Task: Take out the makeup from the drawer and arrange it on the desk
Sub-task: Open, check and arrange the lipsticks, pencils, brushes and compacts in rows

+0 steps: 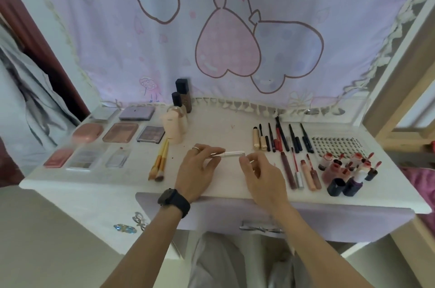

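Head view: left hand [197, 167] and right hand [261, 174] each pinch an end of a slim white cosmetic pen [233, 153] just above the worktop [211, 132]; released askew, it may roll off the front edge or knock the lip-gloss tubes [299, 170] beside the right hand

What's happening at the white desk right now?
A person's left hand and right hand pinch the two ends of a slim white cosmetic tube over the middle of the white desk. Flat pink and purple palettes lie at the left, two gold-handled brushes beside them, dark pencils and red lip glosses at the right.
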The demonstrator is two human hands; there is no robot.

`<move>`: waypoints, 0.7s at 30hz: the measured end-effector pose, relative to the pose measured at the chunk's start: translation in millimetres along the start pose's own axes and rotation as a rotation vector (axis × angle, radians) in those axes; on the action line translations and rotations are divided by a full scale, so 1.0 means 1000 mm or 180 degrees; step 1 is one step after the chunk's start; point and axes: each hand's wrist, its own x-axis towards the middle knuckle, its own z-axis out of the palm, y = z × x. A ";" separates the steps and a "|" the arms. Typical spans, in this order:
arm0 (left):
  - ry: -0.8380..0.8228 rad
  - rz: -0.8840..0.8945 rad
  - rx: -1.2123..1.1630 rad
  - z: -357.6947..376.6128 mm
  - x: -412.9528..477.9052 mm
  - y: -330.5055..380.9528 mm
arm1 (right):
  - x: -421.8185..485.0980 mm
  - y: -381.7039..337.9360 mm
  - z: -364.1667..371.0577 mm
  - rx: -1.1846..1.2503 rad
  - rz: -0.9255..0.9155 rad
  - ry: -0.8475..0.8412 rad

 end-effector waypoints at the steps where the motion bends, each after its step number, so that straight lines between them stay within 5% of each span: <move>1: -0.0042 0.0042 -0.0033 0.002 -0.003 0.000 | 0.000 -0.001 -0.001 0.0058 0.0032 0.0016; 10: 0.0033 0.0172 -0.0633 0.002 0.008 0.022 | 0.013 -0.002 -0.002 0.0381 0.0374 0.0180; 21: -0.0119 -0.0824 -0.0805 0.015 0.017 0.021 | 0.014 -0.002 0.001 0.0035 0.0335 -0.0016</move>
